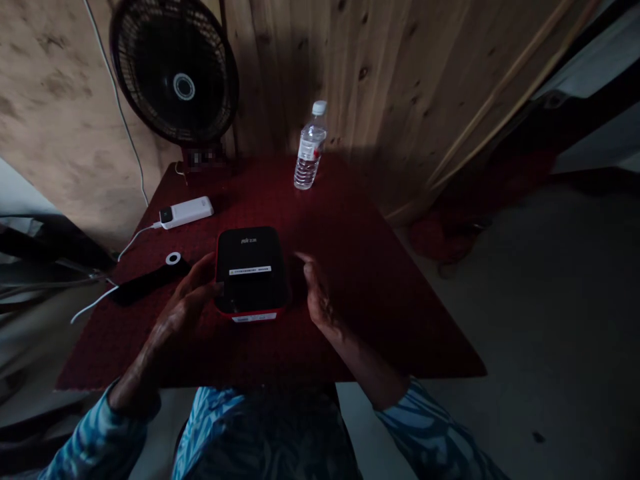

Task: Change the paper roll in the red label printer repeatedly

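Note:
A black, box-shaped device with red sides [253,257] lies flat on the dark red table. It has a white label strip across its top and another label on its near side. At its left edge is my left hand [186,303], fingers stretched along the side and thumb tip at the top edge; it does not grasp the device. To the right of the device, a small gap away, my right hand [319,293] is held open with the fingers pointing forward and nothing in it.
A white power bank [186,213] with a cable lies behind my left hand, near a dark strap with a white ring [173,258]. At the back of the table [390,320] stand a black fan [175,70] and a water bottle [311,147], against a wooden wall.

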{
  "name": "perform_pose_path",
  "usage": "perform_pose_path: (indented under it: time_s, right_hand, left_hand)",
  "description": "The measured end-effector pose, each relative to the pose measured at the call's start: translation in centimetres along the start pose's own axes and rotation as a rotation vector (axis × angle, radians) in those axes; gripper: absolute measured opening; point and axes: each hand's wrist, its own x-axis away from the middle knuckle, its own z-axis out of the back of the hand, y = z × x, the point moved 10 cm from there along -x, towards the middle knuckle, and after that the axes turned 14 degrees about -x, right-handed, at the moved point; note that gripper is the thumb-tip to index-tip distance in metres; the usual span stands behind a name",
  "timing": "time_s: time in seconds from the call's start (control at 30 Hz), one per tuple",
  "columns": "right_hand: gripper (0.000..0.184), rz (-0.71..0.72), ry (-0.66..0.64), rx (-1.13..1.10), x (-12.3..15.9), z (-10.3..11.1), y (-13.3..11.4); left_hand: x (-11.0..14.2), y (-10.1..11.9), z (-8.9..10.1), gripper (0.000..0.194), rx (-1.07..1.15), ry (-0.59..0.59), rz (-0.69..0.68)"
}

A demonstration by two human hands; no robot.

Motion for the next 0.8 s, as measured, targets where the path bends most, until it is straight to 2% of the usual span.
perform_pose_path:
  time_s: [0.1,0.23,0.43,0.57,0.8]
  right_hand:
    - [0.051,-0.047,-0.023,-0.066,0.0,-0.8,0.7]
    - [0.055,-0.096,-0.028,-0.075,-0.1,-0.8,1.3]
    - [0.058,-0.088,-0.088,-0.080,-0.4,-1.2,0.4]
    - [0.058,-0.170,-0.054,-0.107,-0.4,-1.4,1.2]
    - [0.053,-0.173,-0.061,-0.042,-0.3,-1.3,1.0]
  left_hand:
    - [-0.4,-1.1,-0.5,0.067,0.114,-0.016,0.033]
    - [-1.0,-1.6,-1.2,0.074,0.194,-0.052,0.043]
    - [-1.0,-1.4,-1.5,0.078,0.244,-0.043,0.062]
    - [-0.7,-1.1,-1.3,0.074,0.211,-0.008,0.058]
    - [-0.2,-1.3,-0.9,0.068,0.155,0.035,0.073]
